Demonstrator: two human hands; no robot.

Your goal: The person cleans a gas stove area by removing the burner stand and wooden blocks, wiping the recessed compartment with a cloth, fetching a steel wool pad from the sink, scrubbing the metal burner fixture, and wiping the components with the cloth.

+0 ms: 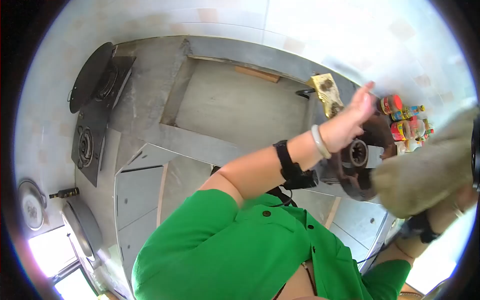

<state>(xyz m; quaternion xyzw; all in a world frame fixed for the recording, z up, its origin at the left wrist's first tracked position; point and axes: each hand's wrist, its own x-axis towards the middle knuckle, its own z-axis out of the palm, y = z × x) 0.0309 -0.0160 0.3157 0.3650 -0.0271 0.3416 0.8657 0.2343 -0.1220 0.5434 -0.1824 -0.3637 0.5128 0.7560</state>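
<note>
My left hand [354, 117], with a pale bangle [320, 141] at its wrist, reaches across with its fingers stretched out and holds nothing. Below and behind it is a rusty, dark round stove [350, 180] with a burner [358, 152] in its middle. Just beyond the hand, a gold-coloured crumpled packet [326, 89] lies on the counter edge. At the far right my right hand [466, 194] grips a greyish-olive cloth [425, 172], smeared by motion. The cloth hangs in front of the counter's right end. Most of the right hand's fingers are hidden.
Several jars and bottles [402, 125] stand against the wall at right. A rectangular recess [240, 105] opens in the grey counter [145, 75]. At left are a gas hob [90, 145], a black round pan or lid [90, 77], a large pot [82, 225] and a dark bottle [65, 193].
</note>
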